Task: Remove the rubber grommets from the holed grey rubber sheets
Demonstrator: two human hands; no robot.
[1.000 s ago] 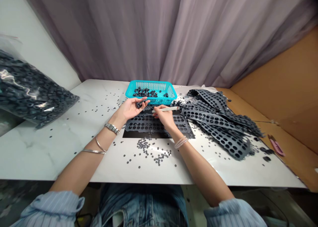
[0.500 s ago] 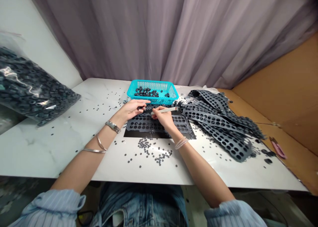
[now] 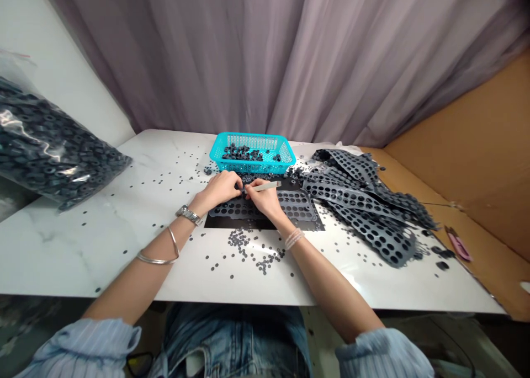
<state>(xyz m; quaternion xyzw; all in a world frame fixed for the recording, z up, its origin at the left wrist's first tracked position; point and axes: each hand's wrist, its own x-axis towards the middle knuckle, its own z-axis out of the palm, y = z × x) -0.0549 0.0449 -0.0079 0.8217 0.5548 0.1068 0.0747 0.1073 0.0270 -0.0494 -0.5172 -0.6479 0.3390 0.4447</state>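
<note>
The left hand (image 3: 224,188) has turned palm-down, fingers curled, any hold hidden, beside the right hand (image 3: 264,198), which grips a pale pen-like tool (image 3: 268,186); both apparently now work together above the perforated sheet (image 3: 295,206), nearside of the turquoise basket (image 3: 253,165).

Both forearms (image 3: 151,267) (image 3: 325,267) angle inward, hands (image 3: 223,187) (image 3: 265,200) close together (fingers (image 3: 238,184) bent).

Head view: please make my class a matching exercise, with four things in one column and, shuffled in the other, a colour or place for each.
Things:
1. stick
2. basket
3. bag
4. curtain

Colours and places:
A. clear, at the left edge of the view
B. purple-grey, behind the table
C. in the right hand
D. turquoise

Pairs: 1-C; 2-D; 3-A; 4-B
</note>
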